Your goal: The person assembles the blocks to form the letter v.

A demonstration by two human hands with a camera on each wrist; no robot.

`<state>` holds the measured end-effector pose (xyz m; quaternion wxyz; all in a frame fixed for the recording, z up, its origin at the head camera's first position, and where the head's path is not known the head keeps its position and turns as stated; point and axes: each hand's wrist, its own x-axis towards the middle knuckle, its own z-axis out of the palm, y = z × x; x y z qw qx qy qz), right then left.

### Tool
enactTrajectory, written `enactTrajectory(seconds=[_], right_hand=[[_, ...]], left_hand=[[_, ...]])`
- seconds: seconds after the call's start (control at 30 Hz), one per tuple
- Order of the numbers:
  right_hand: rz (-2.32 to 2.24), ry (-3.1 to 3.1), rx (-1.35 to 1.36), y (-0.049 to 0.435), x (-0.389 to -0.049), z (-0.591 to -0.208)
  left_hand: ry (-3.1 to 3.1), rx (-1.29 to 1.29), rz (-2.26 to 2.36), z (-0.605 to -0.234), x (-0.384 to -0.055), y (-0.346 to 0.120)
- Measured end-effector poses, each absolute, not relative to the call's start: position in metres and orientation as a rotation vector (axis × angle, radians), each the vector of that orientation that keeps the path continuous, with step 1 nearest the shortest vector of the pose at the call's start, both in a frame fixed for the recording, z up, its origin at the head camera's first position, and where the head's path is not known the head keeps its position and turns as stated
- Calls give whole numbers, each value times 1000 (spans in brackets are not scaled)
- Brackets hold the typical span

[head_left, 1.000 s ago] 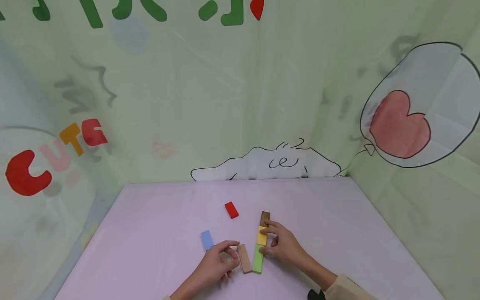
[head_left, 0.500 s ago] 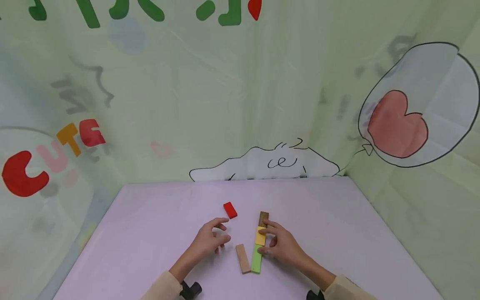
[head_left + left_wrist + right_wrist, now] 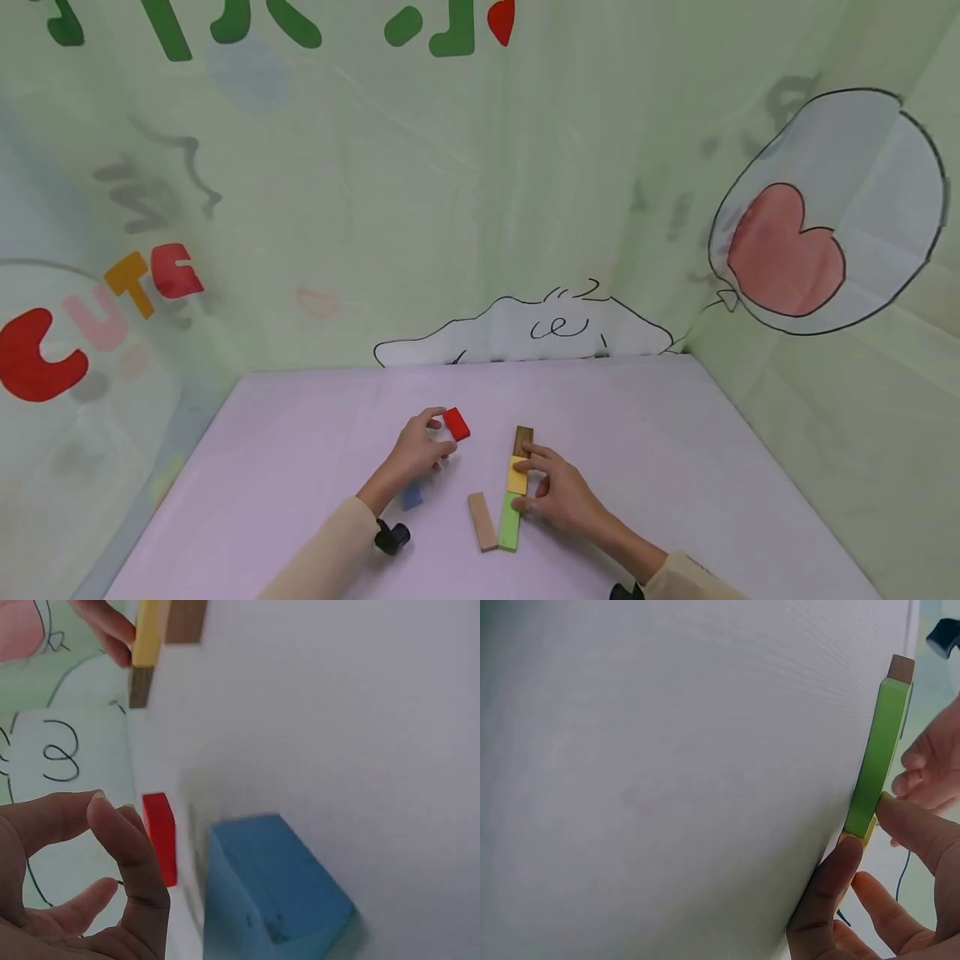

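Note:
In the head view my left hand [image 3: 418, 446] reaches around the red block [image 3: 456, 424], its index finger and thumb spread on the block's near-left side. In the left wrist view its bent fingers stand in front of that block; contact cannot be made out. My right hand [image 3: 564, 493] rests on a straight row of a dark brown block [image 3: 523, 437], a yellow block [image 3: 516, 482] and a green block [image 3: 509, 533]. Its thumb touches the green block [image 3: 877, 750], while other fingertips lie on the yellow and brown ones.
A beige block [image 3: 482, 522] lies slanted just left of the green block. Partly hidden beneath the left wrist is a blue block [image 3: 412, 497], large in the left wrist view. The pale table [image 3: 315, 408] meets a printed curtain [image 3: 420, 183] at its back edge.
My left hand has travelled up and away from beside the beige block, passing over the blue block, to the red block. The right hand keeps its place on the row.

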<state>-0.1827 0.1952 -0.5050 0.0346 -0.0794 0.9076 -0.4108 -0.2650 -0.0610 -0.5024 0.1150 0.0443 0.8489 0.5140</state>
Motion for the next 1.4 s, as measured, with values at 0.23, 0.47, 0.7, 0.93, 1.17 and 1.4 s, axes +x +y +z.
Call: enactTrajectory(seconds=[0.23,0.47,0.7,0.93,1.17,1.4], right_hand=[[-1263,2787,-265,195,-181,-505],[-1254,2793,-265,195,-182,-505],[-1228,2794,-243,193,-183,-505],[-1255,2792,-273,195,-181,-505],[-1253,2786,-287,196,-182,-506],[-1243,2789,-273,194,-183,-505]], left_hand=[[2550,94,1439,-505,-276,-59],[2561,101,1400,-506,-286,-55],[2591,153,1354,-512,-290,-52],[2601,148,1342,-514,-290,-49],[2654,158,1298,-516,-292,-48],[2687,158,1258,-516,-291,-47]])
